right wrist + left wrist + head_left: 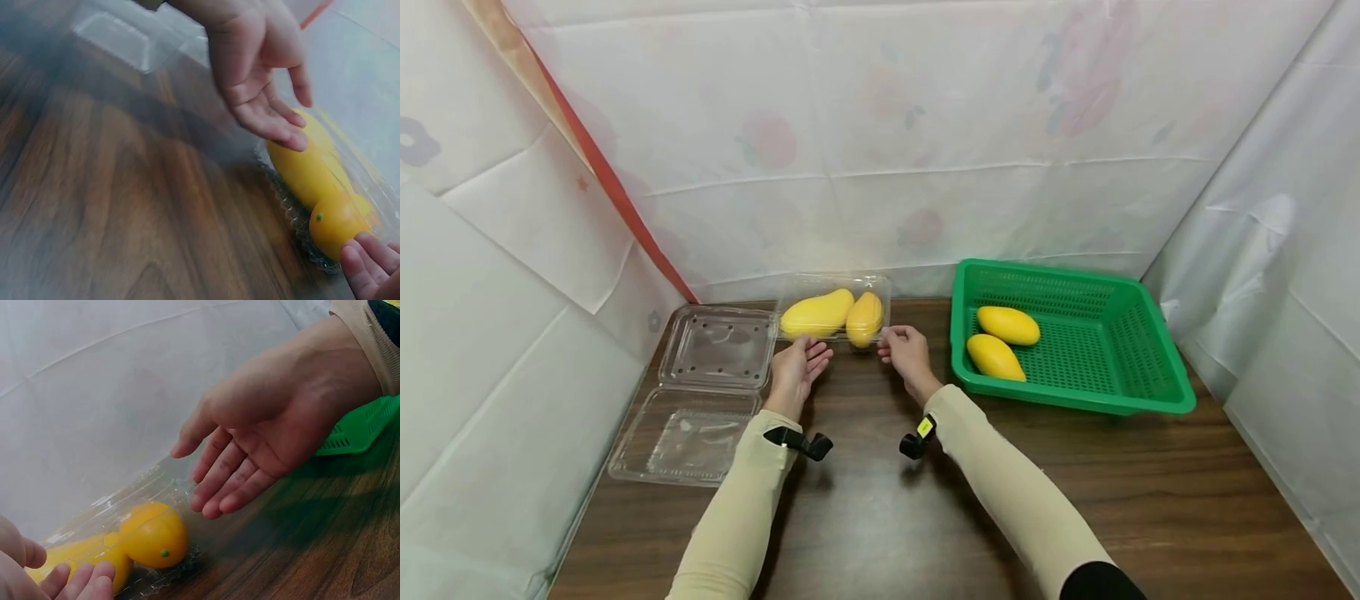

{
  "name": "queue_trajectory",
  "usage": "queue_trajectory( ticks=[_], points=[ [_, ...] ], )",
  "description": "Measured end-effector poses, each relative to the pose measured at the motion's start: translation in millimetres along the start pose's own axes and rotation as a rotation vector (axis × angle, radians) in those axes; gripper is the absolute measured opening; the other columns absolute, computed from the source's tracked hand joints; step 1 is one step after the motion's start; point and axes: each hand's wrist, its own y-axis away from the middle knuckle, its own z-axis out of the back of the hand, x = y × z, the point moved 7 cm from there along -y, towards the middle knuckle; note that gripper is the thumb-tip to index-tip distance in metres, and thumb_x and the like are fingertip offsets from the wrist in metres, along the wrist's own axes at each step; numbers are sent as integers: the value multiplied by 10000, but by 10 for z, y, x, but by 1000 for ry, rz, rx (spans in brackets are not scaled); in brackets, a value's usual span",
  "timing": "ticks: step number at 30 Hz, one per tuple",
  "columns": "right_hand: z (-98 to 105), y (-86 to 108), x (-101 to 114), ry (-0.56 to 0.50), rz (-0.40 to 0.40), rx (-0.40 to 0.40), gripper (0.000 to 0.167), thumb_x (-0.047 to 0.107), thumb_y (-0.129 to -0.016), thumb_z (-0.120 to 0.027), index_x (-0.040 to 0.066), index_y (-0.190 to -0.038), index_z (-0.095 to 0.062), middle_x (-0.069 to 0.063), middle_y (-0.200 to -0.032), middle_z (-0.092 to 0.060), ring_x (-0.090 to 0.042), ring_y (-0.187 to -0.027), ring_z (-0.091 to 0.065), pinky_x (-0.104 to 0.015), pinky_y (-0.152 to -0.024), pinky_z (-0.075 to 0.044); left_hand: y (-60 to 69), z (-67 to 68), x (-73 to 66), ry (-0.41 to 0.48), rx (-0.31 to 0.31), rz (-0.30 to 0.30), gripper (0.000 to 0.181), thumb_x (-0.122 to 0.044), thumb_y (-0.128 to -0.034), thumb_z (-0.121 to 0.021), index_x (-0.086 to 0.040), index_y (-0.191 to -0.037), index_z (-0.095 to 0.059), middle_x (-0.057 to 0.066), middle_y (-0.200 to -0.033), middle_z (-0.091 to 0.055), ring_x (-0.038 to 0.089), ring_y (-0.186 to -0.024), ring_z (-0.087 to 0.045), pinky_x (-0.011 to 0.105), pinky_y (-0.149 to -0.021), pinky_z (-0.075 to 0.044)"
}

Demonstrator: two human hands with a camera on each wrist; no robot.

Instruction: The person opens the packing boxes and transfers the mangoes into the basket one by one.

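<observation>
- Head view: at the far side of the table (865, 517), a clear container (795, 289) stands before the printed cloth (850, 125), between a second clear container and a green basket.
- Contents: the clear container encloses two mangoes. The larger mango (818, 314) lies at left, its long axis running roughly crosswise; the smaller mango (865, 315) lies at right, one end directed toward the person.
- Left hand (793, 372): palm turned up, fingers extended and loosely spread, at the near edge of the clear container, below the larger mango; nothing is gripped.
- Right hand (910, 358): at the near right corner of the clear container, beside the smaller mango. Left wrist view shows its fingers relaxed and nearly straight, thumb held apart; whether the fingertips touch the plastic cannot be told.
- Right wrist view: the left hand's fingertips overlap the larger mango from this angle; the smaller mango shows a green stem spot.
- Second clear container (718, 350): unfolded at left, just beside the first, its perforated half farther from the person than its other half.
- Green basket (1075, 401): at right, slotted walls, holding an upper mango (1009, 325) and a lower mango (996, 358) near its left side.
- Forearms: beige sleeves (1015, 492), with a black strap (782, 437) at the left wrist.
</observation>
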Motion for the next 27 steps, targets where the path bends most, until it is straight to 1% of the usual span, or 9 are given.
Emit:
queue_trajectory(
  ticks=[3,6,9,12,14,17,21,24,27],
  points=[
    [-14,-37,-7,-85,-35,-19,211,160,-981,-571,7,-1123,-604,-112,-877,-704,-130,-694,-654,-289,-689,-593,-12,-2,-10,6,2,4,310,-222,-1014,-482,-28,-1236,-579,61,-1010,-718,105,-798,-732,249,-818,-584],
    [-33,-54,-42,-159,-91,-24,217,143,-975,-584,0,-1136,-611,-103,-875,-707,-118,-677,-661,-255,-665,-590,-12,-1,-21,3,10,4,304,-208,-1014,-491,-24,-1238,-581,13,-890,-717,103,-792,-730,234,-789,-585],
    [-58,-62,-81,-224,-141,-13,239,127,-965,-597,-15,-1156,-627,-129,-914,-720,-131,-691,-678,-243,-667,-589,-14,3,-13,0,10,14,249,-206,-1010,-505,-40,-1170,-599,-3,-833,-717,99,-759,-727,224,-751,-586],
    [-57,-73,-108,-257,-151,-9,250,81,-944,-606,-41,-1160,-640,-128,-895,-729,-127,-669,-680,-245,-669,-589,-18,2,8,-11,16,28,200,-223,-1008,-511,-64,-1095,-598,-7,-825,-722,91,-725,-722,217,-725,-584],
    [-27,-75,-117,-246,-138,-22,259,51,-926,-606,-58,-1159,-638,-99,-838,-722,-113,-635,-668,-245,-657,-585,-16,-1,28,-18,21,38,198,-236,-1005,-515,-72,-1082,-593,3,-855,-726,92,-724,-721,223,-734,-585],
    [42,-56,-118,-204,-109,-51,263,17,-904,-597,-73,-1149,-632,-54,-768,-692,-95,-597,-642,-247,-634,-572,-10,6,58,-32,19,49,223,-256,-994,-531,-73,-1109,-584,13,-897,-718,101,-748,-724,233,-763,-586],
    [114,2,-114,-163,-83,-67,236,7,-897,-586,-63,-1119,-628,-39,-751,-669,-99,-605,-626,-241,-619,-548,-3,31,77,-28,8,39,244,-262,-986,-549,-76,-1141,-578,11,-873,-700,112,-767,-726,236,-776,-586],
    [179,66,-113,-128,-79,-70,205,16,-901,-586,-47,-1092,-628,-39,-756,-665,-108,-617,-626,-246,-627,-550,10,6,93,0,25,27,225,-233,-987,-548,-65,-1134,-576,15,-846,-695,111,-752,-723,226,-759,-585],
    [252,128,-134,-100,-84,-74,197,22,-901,-589,-44,-1083,-625,-40,-756,-665,-103,-611,-623,-244,-623,-554,32,-30,122,27,61,18,200,-188,-986,-538,-36,-1111,-573,18,-817,-695,108,-734,-720,216,-739,-584]
  ],
)
